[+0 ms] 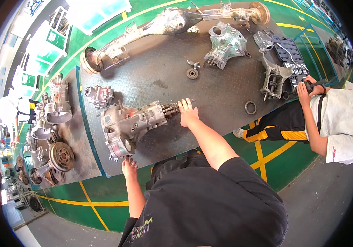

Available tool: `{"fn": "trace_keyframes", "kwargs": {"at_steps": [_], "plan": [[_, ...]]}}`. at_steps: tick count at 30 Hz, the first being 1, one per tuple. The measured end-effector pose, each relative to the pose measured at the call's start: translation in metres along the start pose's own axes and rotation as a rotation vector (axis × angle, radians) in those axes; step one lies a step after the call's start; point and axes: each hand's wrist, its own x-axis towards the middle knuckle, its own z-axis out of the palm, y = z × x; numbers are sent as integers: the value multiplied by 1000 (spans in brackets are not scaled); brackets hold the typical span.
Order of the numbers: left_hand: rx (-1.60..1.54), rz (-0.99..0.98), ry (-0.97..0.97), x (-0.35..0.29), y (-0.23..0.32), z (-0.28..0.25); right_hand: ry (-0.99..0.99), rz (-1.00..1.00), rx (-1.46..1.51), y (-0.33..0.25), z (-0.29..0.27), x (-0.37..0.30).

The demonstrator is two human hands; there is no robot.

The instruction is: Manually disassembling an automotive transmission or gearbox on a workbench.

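A grey metal gearbox point(137, 123) lies on its side on the near part of the steel-topped table, its wide bell housing point(121, 142) to the left. Shafts and gears point(169, 109) stick out of its right end. My right hand point(188, 114) rests there, fingers stretched out, touching the shaft end and gripping nothing. At the table's near edge, just below the bell housing, my left hand point(129, 168) has its fingers curled in. Whether anything small is inside them is hidden.
A long axle point(172, 22) spans the table's far side. Housings point(226, 43), a bearing ring point(250, 108) and small gears point(192, 73) lie around. To the right a person point(341, 119) handles a dark part beside a tool case point(289, 51). Another parts-laden table point(81, 140) adjoins at left.
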Motion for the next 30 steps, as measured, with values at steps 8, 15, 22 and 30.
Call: {"fn": "trace_keyframes", "kwargs": {"at_steps": [8, 15, 22, 30], "plan": [[529, 889, 297, 2, 104, 24, 186, -81, -93, 21, -6, 21], [738, 876, 108, 9, 149, 82, 237, -30, -15, 20, -3, 20], [838, 898, 212, 23, 146, 73, 69, 112, 23, 9, -5, 21], [771, 824, 180, 48, 150, 55, 664, 106, 566, 25, 60, -31]]}}
